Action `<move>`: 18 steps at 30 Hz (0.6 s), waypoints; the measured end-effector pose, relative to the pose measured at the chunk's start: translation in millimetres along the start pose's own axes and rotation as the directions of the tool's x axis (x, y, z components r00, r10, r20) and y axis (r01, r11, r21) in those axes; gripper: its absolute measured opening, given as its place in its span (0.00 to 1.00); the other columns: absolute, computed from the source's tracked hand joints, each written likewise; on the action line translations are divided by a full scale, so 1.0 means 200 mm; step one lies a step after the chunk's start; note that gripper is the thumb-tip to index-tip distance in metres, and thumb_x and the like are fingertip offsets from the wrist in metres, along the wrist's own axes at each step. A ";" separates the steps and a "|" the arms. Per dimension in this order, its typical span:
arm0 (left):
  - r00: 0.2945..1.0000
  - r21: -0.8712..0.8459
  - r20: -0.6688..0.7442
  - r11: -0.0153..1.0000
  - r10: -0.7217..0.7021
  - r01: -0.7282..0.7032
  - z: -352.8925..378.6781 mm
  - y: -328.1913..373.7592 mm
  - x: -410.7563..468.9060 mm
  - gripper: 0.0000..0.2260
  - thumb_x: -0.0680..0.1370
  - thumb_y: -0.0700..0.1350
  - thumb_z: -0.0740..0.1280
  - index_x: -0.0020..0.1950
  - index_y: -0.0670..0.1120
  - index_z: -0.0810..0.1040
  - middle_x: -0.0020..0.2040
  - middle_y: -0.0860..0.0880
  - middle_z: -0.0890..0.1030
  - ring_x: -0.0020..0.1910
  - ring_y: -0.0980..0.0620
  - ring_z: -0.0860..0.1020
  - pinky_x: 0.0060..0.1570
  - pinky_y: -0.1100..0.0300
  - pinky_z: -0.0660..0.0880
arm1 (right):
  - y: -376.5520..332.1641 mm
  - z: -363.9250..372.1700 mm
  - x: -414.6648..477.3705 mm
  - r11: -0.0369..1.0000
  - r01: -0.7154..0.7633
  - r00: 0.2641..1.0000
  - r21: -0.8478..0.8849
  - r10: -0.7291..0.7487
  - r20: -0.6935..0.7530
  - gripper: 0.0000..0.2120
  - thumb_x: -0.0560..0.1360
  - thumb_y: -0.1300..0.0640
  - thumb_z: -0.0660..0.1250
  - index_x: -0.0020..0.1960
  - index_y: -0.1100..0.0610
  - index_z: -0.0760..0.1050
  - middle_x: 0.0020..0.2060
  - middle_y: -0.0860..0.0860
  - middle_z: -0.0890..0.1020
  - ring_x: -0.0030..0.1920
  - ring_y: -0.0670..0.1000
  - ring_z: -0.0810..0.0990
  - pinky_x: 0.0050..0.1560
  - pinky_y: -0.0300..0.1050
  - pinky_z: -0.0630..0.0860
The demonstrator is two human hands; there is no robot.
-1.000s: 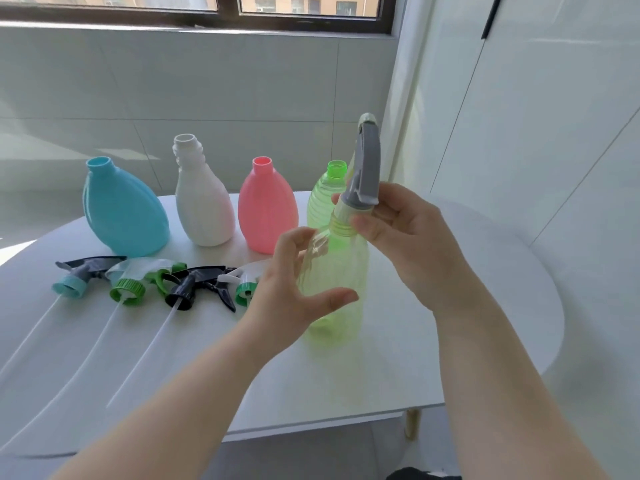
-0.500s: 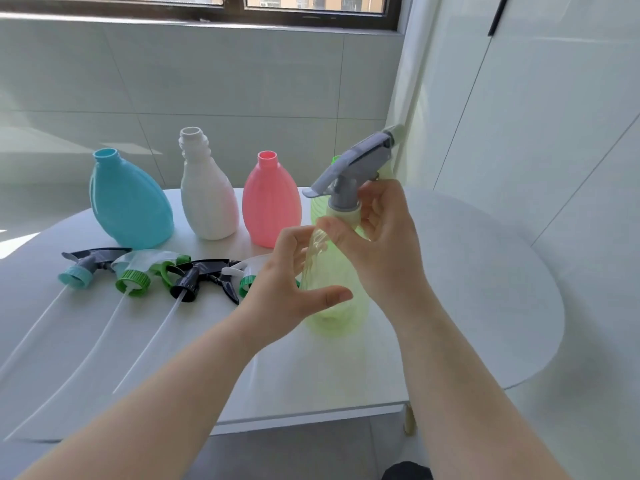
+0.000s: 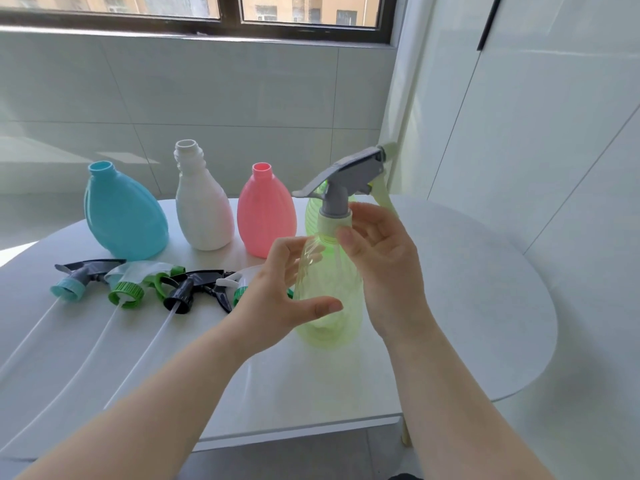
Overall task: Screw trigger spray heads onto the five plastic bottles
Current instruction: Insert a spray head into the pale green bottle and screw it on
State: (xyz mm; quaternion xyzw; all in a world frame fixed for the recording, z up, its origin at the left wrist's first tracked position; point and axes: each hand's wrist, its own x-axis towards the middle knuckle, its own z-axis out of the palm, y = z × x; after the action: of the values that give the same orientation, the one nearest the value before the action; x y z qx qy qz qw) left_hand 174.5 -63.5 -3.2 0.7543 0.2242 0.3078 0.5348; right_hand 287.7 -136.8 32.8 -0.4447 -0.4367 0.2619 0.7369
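Note:
A clear green bottle stands on the white table, right of centre. My left hand grips its body, thumb across the front. A grey trigger spray head sits on its neck, nozzle pointing right. My right hand pinches the pale collar of that head between thumb and fingers. Behind stand open-necked blue, white and pink bottles. A second green bottle is mostly hidden. Loose spray heads lie at left: teal-collared, green-collared, black, and one partly hidden behind my left hand.
Long clear dip tubes run from the loose heads toward the table's front edge. A tiled wall and window sill rise behind the bottles. A white panel wall stands close on the right.
The grey spray head has turned on the green bottle's neck; its nozzle now points right. My right hand shifted its grip round the collar. My left hand kept hold of the bottle.

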 end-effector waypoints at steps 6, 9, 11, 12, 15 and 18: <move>0.999 0.014 0.052 1.000 -0.014 0.013 -0.03 0.00 0.01 0.28 0.58 0.49 0.76 0.51 0.60 0.66 0.56 0.58 0.75 0.58 0.63 0.73 0.61 0.61 0.68 | -0.01 -0.01 0.00 0.979 -0.055 0.985 -0.199 0.086 0.151 0.14 0.69 0.53 0.64 0.52 0.40 0.71 0.48 0.43 0.80 0.52 0.43 0.78 0.55 0.36 0.74; 0.996 0.004 0.084 1.000 -0.025 0.025 -0.04 0.01 0.01 0.28 0.58 0.50 0.77 0.51 0.59 0.66 0.56 0.59 0.75 0.57 0.66 0.73 0.57 0.67 0.68 | -0.01 0.00 0.00 0.993 -0.056 0.992 -0.101 0.066 0.106 0.13 0.70 0.59 0.67 0.48 0.42 0.75 0.41 0.37 0.82 0.43 0.36 0.78 0.43 0.28 0.73; 0.995 -0.004 0.094 0.999 -0.035 0.035 -0.04 0.02 0.01 0.28 0.56 0.50 0.75 0.51 0.58 0.66 0.55 0.60 0.74 0.55 0.70 0.72 0.52 0.75 0.68 | 0.01 0.02 0.01 0.998 -0.057 0.997 -0.017 0.057 0.043 0.15 0.67 0.64 0.69 0.42 0.43 0.77 0.36 0.36 0.82 0.40 0.36 0.78 0.41 0.28 0.73; 0.995 -0.007 0.096 0.999 -0.039 0.040 -0.04 0.03 0.01 0.27 0.56 0.51 0.73 0.51 0.58 0.66 0.55 0.61 0.74 0.53 0.72 0.72 0.50 0.78 0.68 | 0.02 0.03 0.01 0.998 -0.057 0.998 -0.011 0.057 0.014 0.15 0.66 0.64 0.70 0.40 0.43 0.76 0.36 0.36 0.81 0.41 0.36 0.78 0.43 0.30 0.73; 0.994 -0.011 0.101 0.999 -0.048 0.049 -0.04 0.04 0.01 0.27 0.56 0.50 0.72 0.51 0.58 0.65 0.55 0.61 0.73 0.52 0.74 0.71 0.47 0.80 0.67 | 0.03 0.04 0.02 0.996 -0.067 0.998 -0.059 0.067 0.013 0.15 0.65 0.62 0.71 0.41 0.44 0.73 0.38 0.36 0.80 0.45 0.36 0.78 0.49 0.35 0.73; 0.994 -0.010 0.099 0.999 -0.048 0.049 -0.04 0.04 0.01 0.27 0.56 0.50 0.72 0.51 0.59 0.65 0.55 0.60 0.74 0.54 0.70 0.72 0.52 0.75 0.68 | 0.01 0.01 0.02 0.994 -0.097 0.989 -0.047 0.101 0.110 0.16 0.67 0.60 0.69 0.49 0.45 0.70 0.47 0.38 0.79 0.51 0.38 0.78 0.52 0.37 0.74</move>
State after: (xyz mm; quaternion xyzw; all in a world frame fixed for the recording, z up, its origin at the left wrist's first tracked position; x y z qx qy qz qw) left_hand 169.9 -59.2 5.9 0.7595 0.2139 0.2585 0.5572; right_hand 288.1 -132.5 33.4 -0.4655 -0.4602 0.3137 0.6878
